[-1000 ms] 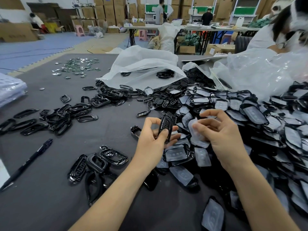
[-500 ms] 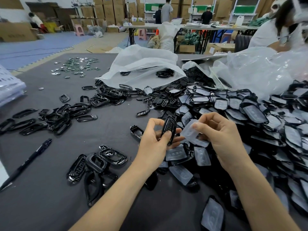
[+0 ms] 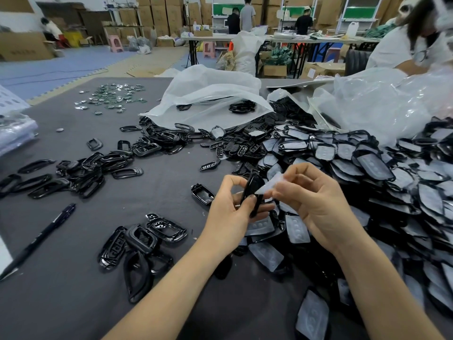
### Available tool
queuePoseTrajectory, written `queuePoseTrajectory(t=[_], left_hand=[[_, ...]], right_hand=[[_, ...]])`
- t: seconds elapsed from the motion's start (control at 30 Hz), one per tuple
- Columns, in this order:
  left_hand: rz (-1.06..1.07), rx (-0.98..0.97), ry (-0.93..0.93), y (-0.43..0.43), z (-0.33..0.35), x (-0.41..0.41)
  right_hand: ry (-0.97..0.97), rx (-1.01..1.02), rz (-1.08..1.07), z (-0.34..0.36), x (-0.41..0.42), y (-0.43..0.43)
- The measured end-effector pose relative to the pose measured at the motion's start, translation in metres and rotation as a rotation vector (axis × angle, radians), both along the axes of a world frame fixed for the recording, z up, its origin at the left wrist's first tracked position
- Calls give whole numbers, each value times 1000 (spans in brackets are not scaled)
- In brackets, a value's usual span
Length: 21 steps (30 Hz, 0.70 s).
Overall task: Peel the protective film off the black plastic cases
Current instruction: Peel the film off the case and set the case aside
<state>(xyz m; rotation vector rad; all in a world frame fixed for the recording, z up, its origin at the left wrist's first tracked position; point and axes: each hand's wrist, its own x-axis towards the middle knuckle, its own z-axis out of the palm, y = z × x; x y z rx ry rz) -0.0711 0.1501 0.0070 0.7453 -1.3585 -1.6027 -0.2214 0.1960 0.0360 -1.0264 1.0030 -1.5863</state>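
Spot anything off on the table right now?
Nothing looks damaged. Only stray: a black pen lying alone on the grey mat at left. Left hand holds a case, right hand pinches its film: normal peeling.

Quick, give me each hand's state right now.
Left hand: grips a black case, held on edge.
Right hand: pinches the clear film it is peeling off that case.

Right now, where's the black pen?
Head view, lower left: the black pen lies on the grey table, left of the small cluster of black cases.
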Motion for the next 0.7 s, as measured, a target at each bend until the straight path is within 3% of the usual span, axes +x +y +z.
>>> queuePoseTrajectory(t=[0.1, 0.37, 0.5, 0.7], left_hand=[[-11, -1, -2, 1, -1, -1], [-15, -64, -56, 2, -1, 0], [-32, -164, -79, 5, -3, -2], [-29, -221, -81, 6, -6, -4]], right_hand=[[-49, 14, -6, -1, 2, 0], [60, 17, 3, 4, 7, 4], [270, -49, -148, 0, 13, 1], [258, -70, -232, -6, 22, -3]])
